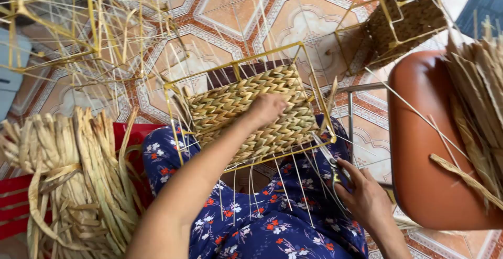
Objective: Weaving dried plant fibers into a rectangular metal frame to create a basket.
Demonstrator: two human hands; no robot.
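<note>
Woven straw basket panel [251, 113] under flat, open left hand [266, 108], right hand [367, 199] closed around scissors [335, 171]

Navy floral garment [272, 227] (red and white blossoms), bare forearms

Two hands were seen, left hand [267, 108] and right hand [367, 196]. One pair of scissors [335, 167], one part-woven basket [251, 113], one orange chair [424, 154] and two bundles of dried fibre, one [78, 175] and another [479, 96], were counted.
</note>
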